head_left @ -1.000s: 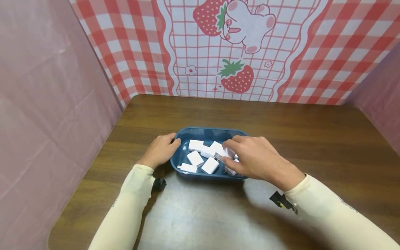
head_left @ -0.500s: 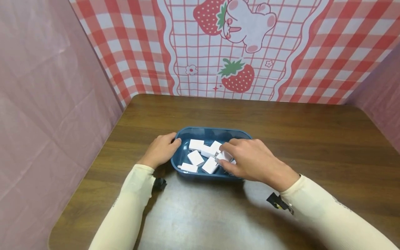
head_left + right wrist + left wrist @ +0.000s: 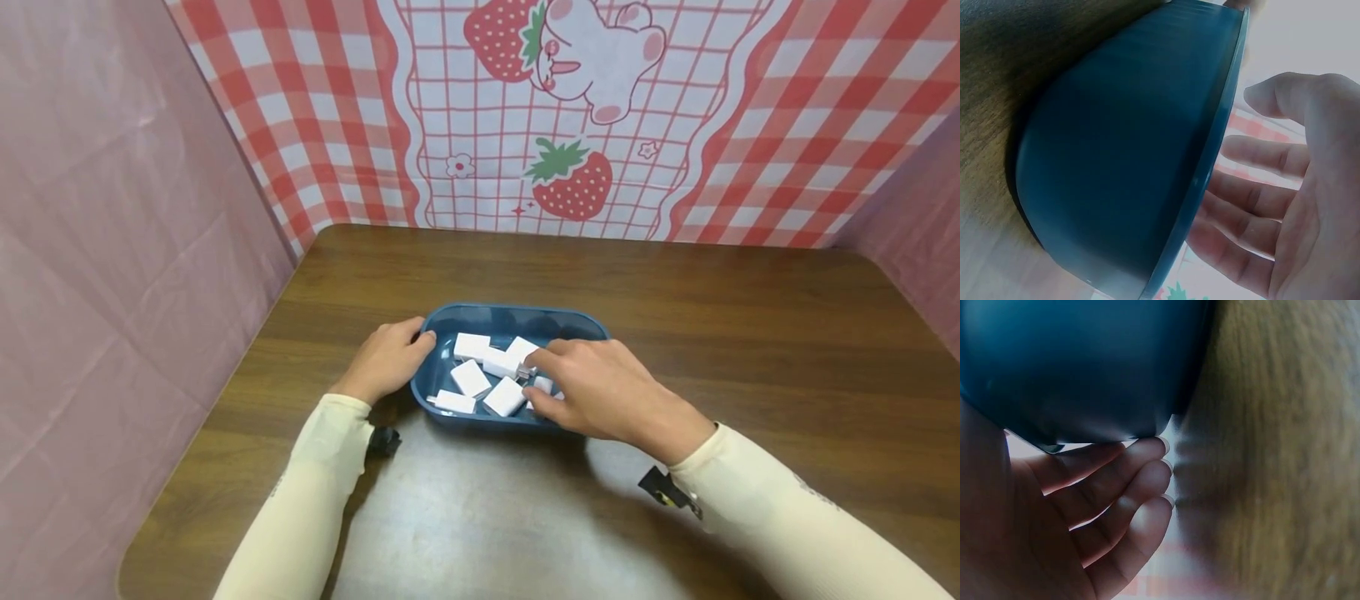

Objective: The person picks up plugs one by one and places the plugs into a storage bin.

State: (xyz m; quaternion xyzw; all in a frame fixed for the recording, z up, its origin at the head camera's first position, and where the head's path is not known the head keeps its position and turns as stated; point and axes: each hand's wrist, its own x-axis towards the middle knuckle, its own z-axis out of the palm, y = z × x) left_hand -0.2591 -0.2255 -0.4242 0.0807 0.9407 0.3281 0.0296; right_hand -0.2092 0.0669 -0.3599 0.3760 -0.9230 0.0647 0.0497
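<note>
In the head view, several white charger plugs [image 3: 504, 397] lie loose in a blue plastic bin [image 3: 517, 315]. My left hand [image 3: 386, 360] grips the bin's left end, thumb over the rim; in the left wrist view its fingers [image 3: 1147, 478] lie against the outer wall. Over the bin's right end hovers my right hand [image 3: 600, 387], thumb and forefinger parted above the chargers. The right wrist view shows the thumb [image 3: 1272, 97] apart from the fingers, and nothing is seen between them. That hand hides part of the bin's right end and some chargers.
The bin stands on a brown wooden table [image 3: 712, 308]. Behind it hangs a red-and-white checked cloth [image 3: 337, 125] with strawberries, and a pink cloth [image 3: 112, 250] covers the left side. Dark wrist-camera mounts [image 3: 666, 490] stick out below the sleeves.
My right hand has shifted slightly left and let go of a white charger that it held half a second ago. The left hand stays on the bin.
</note>
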